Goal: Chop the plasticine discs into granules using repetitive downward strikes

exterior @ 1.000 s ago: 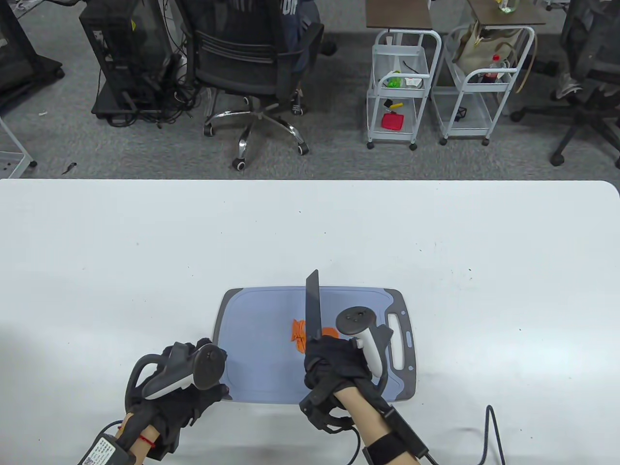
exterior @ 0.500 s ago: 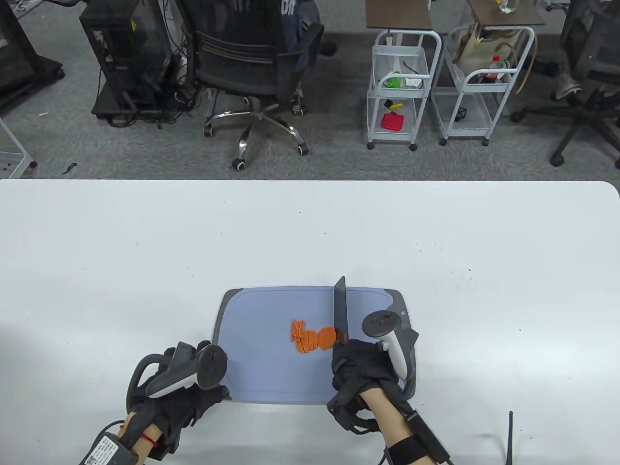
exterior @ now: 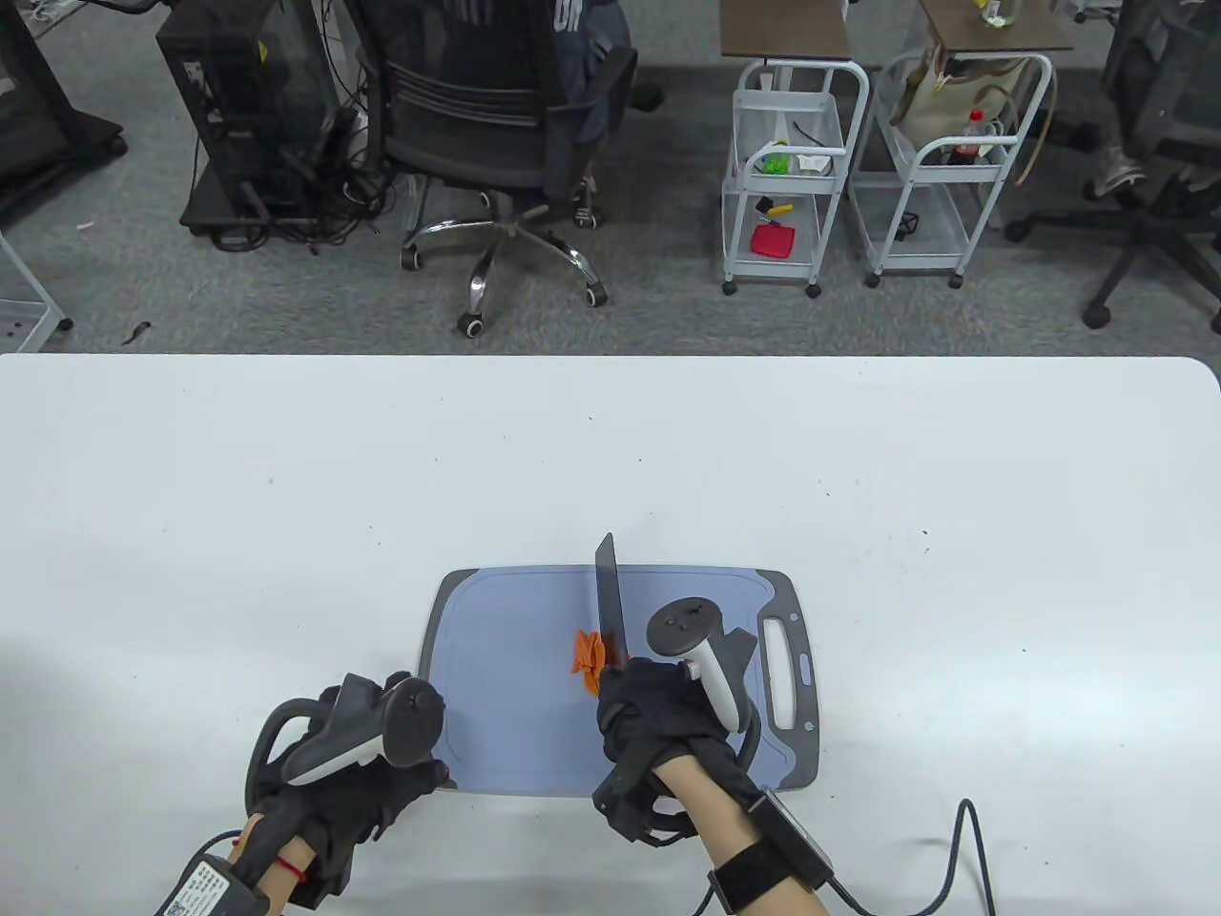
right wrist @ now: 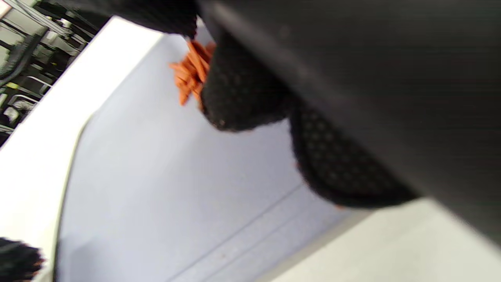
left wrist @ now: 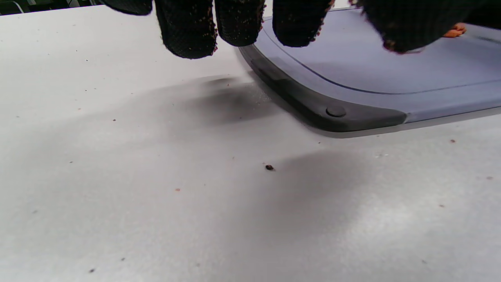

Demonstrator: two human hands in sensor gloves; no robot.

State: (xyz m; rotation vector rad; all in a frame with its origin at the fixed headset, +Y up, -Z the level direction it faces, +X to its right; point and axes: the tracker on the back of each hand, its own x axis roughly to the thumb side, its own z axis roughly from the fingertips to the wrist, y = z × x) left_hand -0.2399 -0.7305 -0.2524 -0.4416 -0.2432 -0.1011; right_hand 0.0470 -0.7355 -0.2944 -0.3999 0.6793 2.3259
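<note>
Right hand [exterior: 658,711] grips knife [exterior: 610,601] (no legible writing), left fingers [left wrist: 188,31] spread

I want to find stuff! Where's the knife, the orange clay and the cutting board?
knife [exterior: 610,601], table view, middle of the dark blade.
orange clay [exterior: 586,652], table view, cut strips left of the blade.
cutting board [exterior: 515,687], table view, bare blue surface.

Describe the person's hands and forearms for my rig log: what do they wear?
Both the left hand and right hand wear black mesh gloves with a grey-and-white tracker on the back. Forearms are bare. The left wrist has a red string and a labelled box; the right has a black strap and cable.
</note>
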